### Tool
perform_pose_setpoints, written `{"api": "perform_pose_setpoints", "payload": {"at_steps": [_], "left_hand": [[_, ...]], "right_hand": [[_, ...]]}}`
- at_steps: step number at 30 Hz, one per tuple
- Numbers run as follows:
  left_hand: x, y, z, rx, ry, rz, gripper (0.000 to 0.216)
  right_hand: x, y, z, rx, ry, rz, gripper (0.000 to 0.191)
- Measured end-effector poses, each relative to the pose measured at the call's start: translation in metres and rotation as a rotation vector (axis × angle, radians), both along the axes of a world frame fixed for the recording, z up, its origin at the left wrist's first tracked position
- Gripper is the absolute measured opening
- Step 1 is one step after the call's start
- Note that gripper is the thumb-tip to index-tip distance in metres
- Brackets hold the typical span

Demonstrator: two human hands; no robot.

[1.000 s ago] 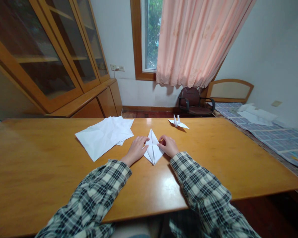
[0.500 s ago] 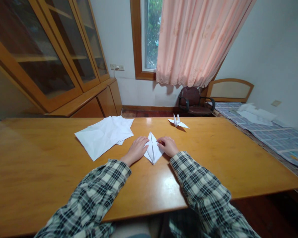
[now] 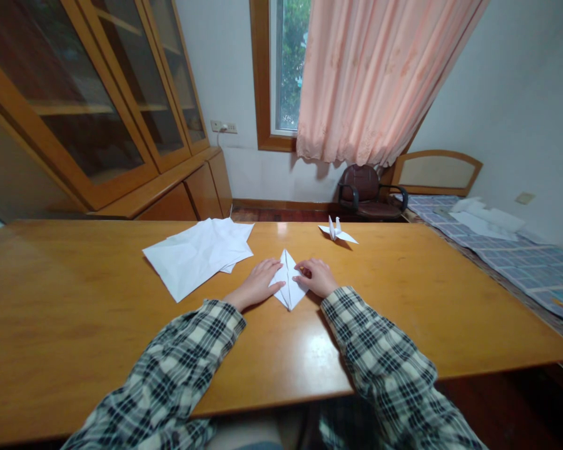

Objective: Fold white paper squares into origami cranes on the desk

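A white sheet of paper folded into a kite-like diamond lies on the wooden table, with a crease or slit down its middle. My left hand rests flat over its left side, fingers stretched and thumb apart, pressing on the paper. On the other side, my right hand has curled fingers, with thumb and fingertips on the paper's right edge. Its fingertips partly cover that edge. Beyond my right hand stands a white paper crane with spread wings.
Several loose white paper sheets overlap at the back left of the wooden table. Past the table are a glass-door cabinet, a dark chair and a bed. The table's near edge runs below my forearms.
My left hand has shifted slightly, its thumb now further onto the folded paper. My right thumb and fingertips reach a little further inward. The view has moved slightly.
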State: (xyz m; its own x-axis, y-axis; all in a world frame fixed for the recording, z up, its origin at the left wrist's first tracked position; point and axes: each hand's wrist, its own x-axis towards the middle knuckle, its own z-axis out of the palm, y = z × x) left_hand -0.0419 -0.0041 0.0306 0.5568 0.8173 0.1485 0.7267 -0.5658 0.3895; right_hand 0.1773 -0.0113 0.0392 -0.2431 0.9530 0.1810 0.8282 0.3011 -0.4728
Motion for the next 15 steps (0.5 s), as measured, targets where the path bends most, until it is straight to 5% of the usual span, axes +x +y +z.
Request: {"api": "perform_pose_setpoints", "payload": {"at_steps": [15], "left_hand": [[0.0017,-0.0064,0.0099,-0.091,0.094,-0.029,0.104]], "right_hand": [[0.0009,-0.0023,0.0042,-0.025,-0.058,0.026,0.043]]}}
